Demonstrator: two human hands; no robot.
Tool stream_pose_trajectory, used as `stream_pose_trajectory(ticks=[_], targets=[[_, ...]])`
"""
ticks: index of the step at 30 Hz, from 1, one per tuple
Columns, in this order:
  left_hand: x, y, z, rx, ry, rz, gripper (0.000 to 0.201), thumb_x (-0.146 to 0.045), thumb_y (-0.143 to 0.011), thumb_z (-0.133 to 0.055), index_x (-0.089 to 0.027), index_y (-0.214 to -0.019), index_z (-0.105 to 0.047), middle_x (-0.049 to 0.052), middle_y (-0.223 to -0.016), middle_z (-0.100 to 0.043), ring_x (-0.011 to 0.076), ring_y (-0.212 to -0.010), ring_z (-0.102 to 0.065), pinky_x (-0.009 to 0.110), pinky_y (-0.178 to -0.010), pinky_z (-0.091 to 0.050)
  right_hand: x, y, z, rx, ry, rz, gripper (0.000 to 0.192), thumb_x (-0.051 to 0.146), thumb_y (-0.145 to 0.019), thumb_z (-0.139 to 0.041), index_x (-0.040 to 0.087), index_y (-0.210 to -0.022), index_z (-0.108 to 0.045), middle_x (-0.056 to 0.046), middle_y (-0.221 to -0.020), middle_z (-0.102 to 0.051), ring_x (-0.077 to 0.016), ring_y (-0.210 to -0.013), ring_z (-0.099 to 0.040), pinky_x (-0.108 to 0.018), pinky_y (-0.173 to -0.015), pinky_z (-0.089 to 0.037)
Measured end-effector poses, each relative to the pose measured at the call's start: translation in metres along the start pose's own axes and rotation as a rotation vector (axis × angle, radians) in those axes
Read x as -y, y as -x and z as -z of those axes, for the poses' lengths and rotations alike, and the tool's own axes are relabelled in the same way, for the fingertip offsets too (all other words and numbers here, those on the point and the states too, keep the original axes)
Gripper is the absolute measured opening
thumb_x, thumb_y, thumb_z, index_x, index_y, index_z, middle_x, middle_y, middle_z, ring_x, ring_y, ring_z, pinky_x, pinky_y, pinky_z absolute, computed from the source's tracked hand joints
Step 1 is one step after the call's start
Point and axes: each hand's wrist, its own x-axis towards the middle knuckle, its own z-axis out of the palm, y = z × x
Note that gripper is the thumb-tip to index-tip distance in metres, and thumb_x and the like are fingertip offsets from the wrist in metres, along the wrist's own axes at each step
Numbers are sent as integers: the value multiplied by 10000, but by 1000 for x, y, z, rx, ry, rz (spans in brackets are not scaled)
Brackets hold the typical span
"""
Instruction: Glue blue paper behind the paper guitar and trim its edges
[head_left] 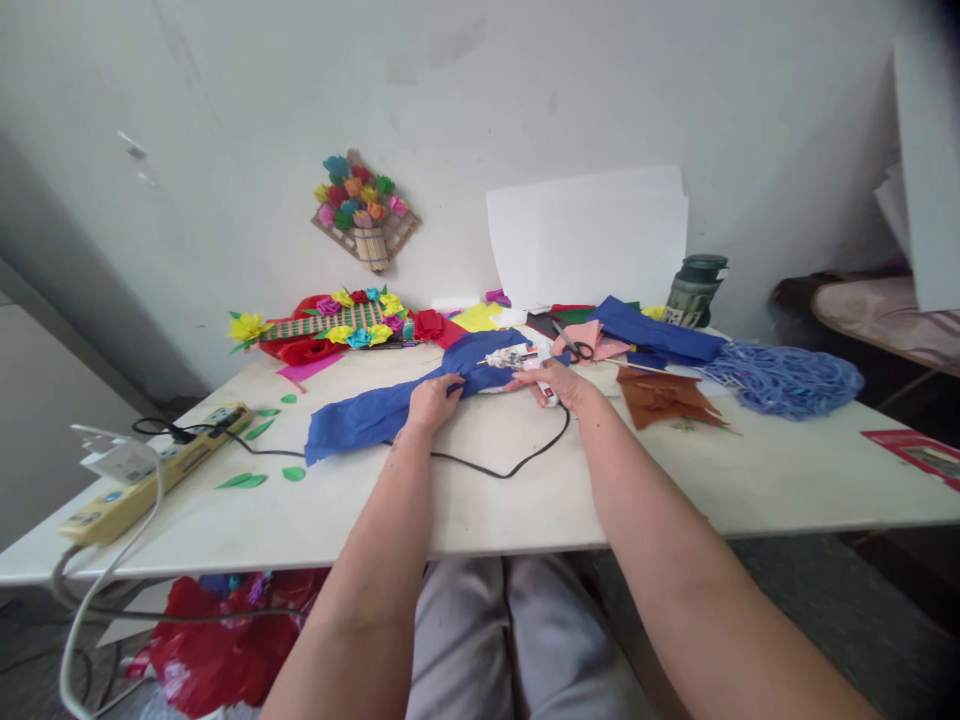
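Observation:
My right hand (561,384) grips a white hot glue gun (534,362), its nozzle pointing left over a blue crepe paper piece (367,408). My left hand (435,398) is closed on the near edge of that blue piece, with its fingertips pinched against it. The blue paper stretches from the table's left middle up behind the glue gun. From the gun's handle a black cord (501,474) loops left across the table and under the paper. Just beyond the gun, black-handled scissors (576,348) rest on pink paper (600,340).
A yellow power strip (161,468) with plugs lies at the left, near green paper leaves (294,474). Paper flowers (345,318) on a woven strip lie behind. Brown paper (660,395), blue cord (799,378) and a green jar (696,290) are at the right.

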Motion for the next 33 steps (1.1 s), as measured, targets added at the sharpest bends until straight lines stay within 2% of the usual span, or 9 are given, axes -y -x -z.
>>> stream_pose_trajectory(ticks=[4, 9, 13, 16, 18, 20, 23, 28, 33], targets=[[2, -1, -1, -22, 2, 51, 312, -229, -832, -480, -292, -1093, -637, -2, -1068, -682, 198, -989, -620, 286, -868, -454, -5, -12, -16, 7, -156, 41, 292, 345, -650, -720, 103, -802, -663, -152, -885, -706, -178, -521, -646, -224, -343, -419], [3, -2, -2, -66, 33, 72, 295, -218, -830, -469, -299, -1058, -638, -14, -1029, -692, 185, -976, -624, 278, -851, -450, -14, -30, -47, -42, -204, 74, 237, 271, -669, -726, 129, -846, -655, -91, -811, -698, -189, -632, -681, -232, -469, -524], [0, 0, 3, -88, 92, 137, 298, -258, -821, -503, -284, -1111, -565, -11, -993, -701, 178, -996, -620, 275, -823, -452, -17, -40, -61, -43, -270, 82, 270, 293, -703, -706, 150, -925, -651, -88, -892, -700, -194, -717, -688, -271, -596, -559], [-3, 4, 9, -72, 104, 180, 372, -322, -793, -552, -285, -1160, -503, -3, -1048, -682, 177, -1013, -610, 278, -826, -451, -16, -42, -64, -70, -336, 71, 267, 307, -703, -703, 160, -920, -648, -81, -884, -701, -206, -767, -685, -299, -660, -563], [-4, 6, 12, -53, 52, 150, 461, -335, -728, -620, -287, -1172, -507, 23, -1132, -640, 195, -1055, -585, 290, -863, -438, -15, -41, -64, -76, -387, 88, 257, 314, -701, -703, 162, -901, -646, -77, -866, -701, -215, -791, -682, -315, -691, -563], [-6, 8, 13, -35, -29, 102, 524, -293, -670, -661, -269, -1176, -530, 62, -1182, -602, 222, -1108, -550, 304, -915, -411, -14, -39, -63, -82, -431, 98, 251, 316, -701, -700, 158, -886, -641, -79, -846, -699, -220, -783, -682, -326, -697, -564], [-7, 8, 10, -7, -124, 90, 554, -233, -673, -636, -247, -1215, -523, 90, -1183, -592, 237, -1129, -533, 317, -943, -394, -12, -37, -64, -98, -471, 95, 238, 311, -697, -697, 155, -863, -629, -81, -827, -697, -220, -775, -682, -326, -696, -562], [-6, 5, 2, 5, -204, 128, 475, -266, -756, -559, -272, -1231, -533, 93, -1117, -624, 246, -1036, -587, 342, -864, -450, -8, -33, -63, -117, -453, 91, 215, 357, -710, -681, 161, -766, -613, -86, -819, -696, -226, -813, -679, -317, -718, -554], [-3, 3, -2, -23, -207, 121, 336, -233, -792, -509, -250, -1106, -627, 89, -1119, -630, 231, -1011, -601, 325, -847, -466, -6, -32, -63, -123, -467, 101, 214, 366, -706, -677, 165, -742, -612, -80, -803, -701, -231, -814, -677, -320, -720, -549]])
